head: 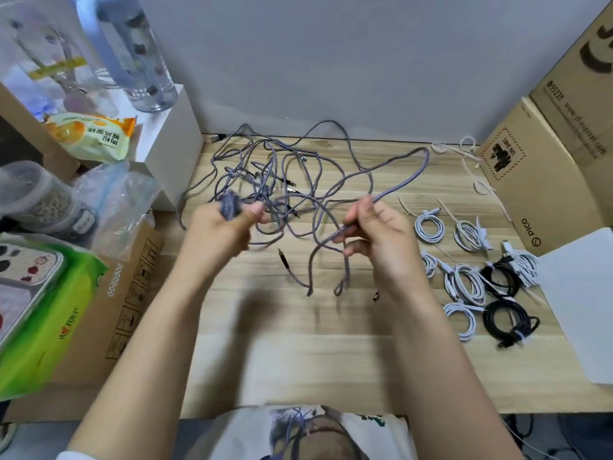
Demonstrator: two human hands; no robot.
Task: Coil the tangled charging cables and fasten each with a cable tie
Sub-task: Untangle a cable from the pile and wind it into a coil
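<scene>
Wood worktop [265,343]: my left hand [221,227] grips the coil [229,204]; right hand [374,234] pinches the cable [403,180], slack running up-right, so R feeds toward L.

My left hand [223,227] and right hand [378,237] are bare, and both forearms are uncovered. I wear a pale T-shirt [365,433] with a dark printed graphic and green lettering on the chest.
</scene>
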